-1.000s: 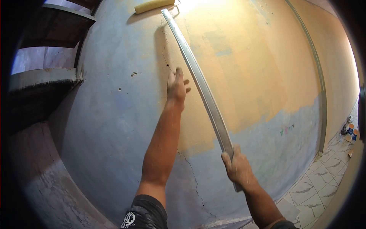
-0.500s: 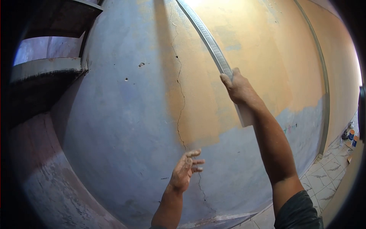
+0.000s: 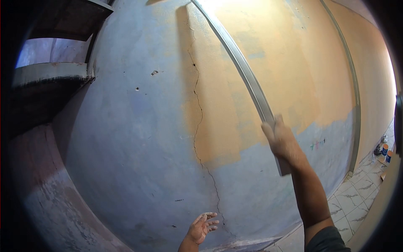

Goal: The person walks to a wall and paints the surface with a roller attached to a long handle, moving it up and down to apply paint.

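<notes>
My right hand (image 3: 282, 140) grips the lower end of a long metal pole (image 3: 243, 71) that runs up and left along the wall; its top end leaves the frame. My left hand (image 3: 202, 227) hangs low near the bottom of the wall, fingers spread, holding nothing. The wall (image 3: 138, 138) is blue-grey with a patch of fresh orange paint (image 3: 285, 71) over its upper right. A long crack (image 3: 197, 113) runs down the wall between my two hands.
Dark stair steps (image 3: 46, 75) jut out at the upper left. A vertical conduit (image 3: 354, 92) runs down the wall at right. Small cans (image 3: 387, 152) stand on the tiled floor (image 3: 344, 206) at far right.
My right hand has slid down with the pole after being raised high. My left hand has dropped from the wall near the pole to near the wall's base.
</notes>
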`<state>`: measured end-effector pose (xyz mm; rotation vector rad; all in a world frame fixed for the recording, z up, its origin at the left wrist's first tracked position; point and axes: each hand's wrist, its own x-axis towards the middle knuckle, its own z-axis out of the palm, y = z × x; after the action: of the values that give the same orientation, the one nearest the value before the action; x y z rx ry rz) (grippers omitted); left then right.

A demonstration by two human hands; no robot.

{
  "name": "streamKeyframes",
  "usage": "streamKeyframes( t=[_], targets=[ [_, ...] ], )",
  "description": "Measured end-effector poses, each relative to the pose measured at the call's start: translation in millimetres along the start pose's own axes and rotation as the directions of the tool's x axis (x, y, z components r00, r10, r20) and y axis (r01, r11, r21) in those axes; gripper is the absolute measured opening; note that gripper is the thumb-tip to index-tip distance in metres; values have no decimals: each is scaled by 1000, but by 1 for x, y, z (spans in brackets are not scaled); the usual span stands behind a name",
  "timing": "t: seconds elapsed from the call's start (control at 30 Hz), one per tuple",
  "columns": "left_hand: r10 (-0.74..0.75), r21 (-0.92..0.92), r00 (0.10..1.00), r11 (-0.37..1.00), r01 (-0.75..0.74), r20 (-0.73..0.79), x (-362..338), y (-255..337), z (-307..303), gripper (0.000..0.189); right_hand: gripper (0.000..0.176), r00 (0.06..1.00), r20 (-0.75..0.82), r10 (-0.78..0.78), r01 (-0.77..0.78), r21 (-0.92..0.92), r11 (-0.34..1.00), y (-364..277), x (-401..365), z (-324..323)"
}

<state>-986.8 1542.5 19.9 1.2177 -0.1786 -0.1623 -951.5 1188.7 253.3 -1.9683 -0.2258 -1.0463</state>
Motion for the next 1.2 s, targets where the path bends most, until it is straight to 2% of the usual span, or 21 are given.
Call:
streamKeyframes(
  t=[0.23,0.33,0.53,0.6,0.73,0.8,0.83,0.9,0.97,1.03,1.1,1.13,1.2],
  targets=[
    [12,-41,1000,999,-12,6,-3,-5,1,41,62,999,10,-46,46,-142,989,-101,137,-13],
    [0,-40,1000,999,0,-16,-5,-5,-1,40,63,998,-4,-63,62,-123,990,-140,176,-15],
    [-40,-46,998,998,37,-54,-10,-7,-3,39,64,995,67,-77,79,-25,997,-164,177,-21],
    [-35,-71,999,997,34,-12,-11,-8,-3,39,63,987,-81,-141,122,-212,970,-156,181,-10],
    [25,-57,999,998,-26,-21,-22,-8,8,43,71,980,-71,-186,177,-116,977,-178,219,-16],
    [0,-44,994,999,-5,-113,-23,-8,10,44,68,971,-59,-231,217,-180,959,-198,243,-24],
    [5,-51,993,999,-11,-115,-24,-9,14,44,67,962,-25,-271,260,-206,943,-206,246,-29],
    [-30,-18,975,1000,26,-222,-28,-15,18,42,68,962,3,-274,267,-231,936,-215,235,-33],
    [-73,-52,979,997,64,-191,-28,-25,12,42,69,964,34,-262,262,-265,928,-206,222,-24],
    [-123,-71,980,991,113,-155,-28,-34,3,41,70,976,-57,-212,206,-97,974,-174,209,-7],
    [-191,-81,975,980,182,-116,-29,-39,-3,39,71,969,-52,-243,231,-174,957,-142,186,0],
    [-201,-78,973,978,193,-113,-29,-40,-2,39,68,979,-31,-204,197,-142,970,-128,171,2],
    [-38,-44,999,998,37,-39,-32,-41,0,38,62,994,33,-109,112,-120,986,-106,136,6]
  ],
)
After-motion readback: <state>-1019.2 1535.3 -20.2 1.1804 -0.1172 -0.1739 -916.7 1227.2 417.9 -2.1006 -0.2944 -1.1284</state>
